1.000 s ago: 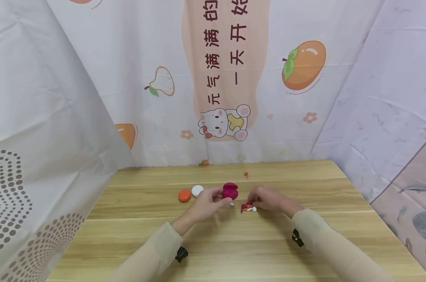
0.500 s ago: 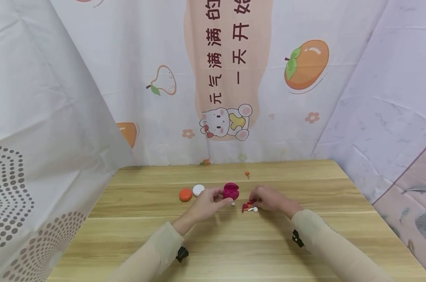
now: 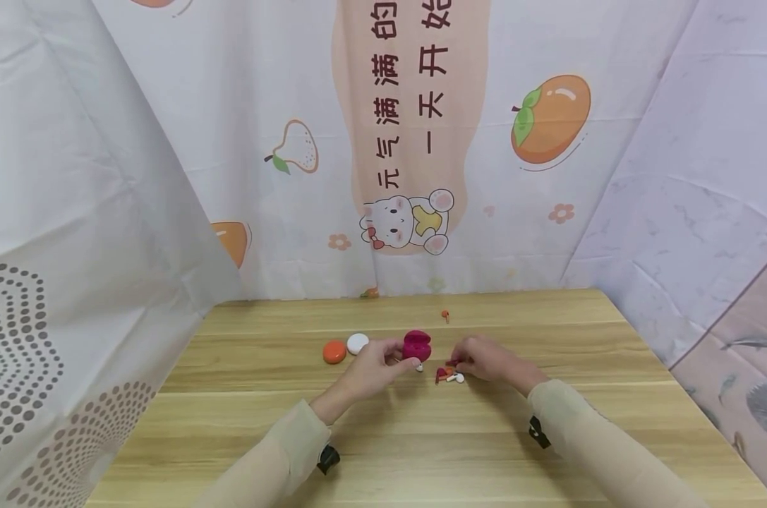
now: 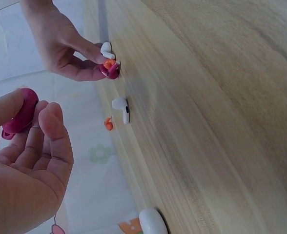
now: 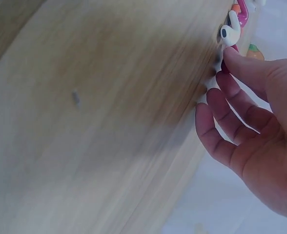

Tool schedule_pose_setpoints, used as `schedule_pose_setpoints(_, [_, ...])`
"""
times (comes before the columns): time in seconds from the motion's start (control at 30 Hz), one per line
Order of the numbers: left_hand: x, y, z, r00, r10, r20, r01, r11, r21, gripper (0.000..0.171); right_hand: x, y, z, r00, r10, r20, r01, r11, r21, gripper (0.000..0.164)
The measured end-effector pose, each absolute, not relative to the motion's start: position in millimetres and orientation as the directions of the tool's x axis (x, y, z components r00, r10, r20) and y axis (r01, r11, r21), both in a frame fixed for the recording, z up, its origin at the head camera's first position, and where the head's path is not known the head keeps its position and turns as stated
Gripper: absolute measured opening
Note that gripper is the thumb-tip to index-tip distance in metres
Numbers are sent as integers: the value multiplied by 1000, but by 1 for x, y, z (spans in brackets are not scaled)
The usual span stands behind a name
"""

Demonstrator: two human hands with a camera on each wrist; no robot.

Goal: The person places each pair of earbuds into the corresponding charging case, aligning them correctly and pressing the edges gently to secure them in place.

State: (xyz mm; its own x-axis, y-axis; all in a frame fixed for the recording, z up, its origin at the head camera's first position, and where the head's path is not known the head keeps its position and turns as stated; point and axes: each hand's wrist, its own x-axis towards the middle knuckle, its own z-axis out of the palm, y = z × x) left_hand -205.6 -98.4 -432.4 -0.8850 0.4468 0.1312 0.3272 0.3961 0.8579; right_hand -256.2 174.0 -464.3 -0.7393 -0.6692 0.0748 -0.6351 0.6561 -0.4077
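Observation:
My left hand [image 3: 372, 368] grips a magenta earbud case [image 3: 417, 351] with its lid raised, thumb on one side and fingers on the other. My right hand [image 3: 485, 358] is low over a small pile of earbuds. Between its thumb and index finger it pinches a magenta earbud [image 5: 225, 66], mostly hidden by the fingertips. Beside those fingertips lie a white earbud [image 5: 231, 33], an orange earbud [image 4: 109, 64] and another magenta earbud [image 3: 441, 374]. One more white earbud [image 4: 121, 108] rests on the table close to the left hand.
An orange round case [image 3: 334, 351] and a white round case [image 3: 358, 343] sit left of the left hand. A lone orange earbud [image 3: 445, 315] lies near the back of the wooden table [image 3: 243, 395]. A printed curtain [image 3: 281, 233] hangs behind the table.
The right fingers have shifted slightly at the pile, and a bit of magenta now shows at their tips. The left hand keeps its hold on the case.

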Motion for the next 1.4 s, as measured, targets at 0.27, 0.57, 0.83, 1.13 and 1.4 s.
schedule_pose_setpoints(0.27, [-206,-100,-431,-880,456,132,331,391,859,25,-249,180,-452,-745,-661,95,-632,651,-421,5])
schedule_pose_setpoints(0.57, [-208,-101,-431,-880,457,129,329,393,859,25,-238,178,-430,-746,-636,197,-635,590,-499,10])
schedule_pose_setpoints(0.83, [-207,-102,-432,-879,459,130,332,393,858,25,-228,176,-421,-756,-603,255,-626,553,-550,11])
schedule_pose_setpoints(1.13, [-208,-99,-432,-876,467,121,319,372,872,27,-221,170,-412,-712,-570,410,-695,488,-528,16])
schedule_pose_setpoints(1.4, [-208,-96,-432,-868,474,145,350,378,857,26,-216,161,-403,-693,-586,420,-716,489,-498,16])
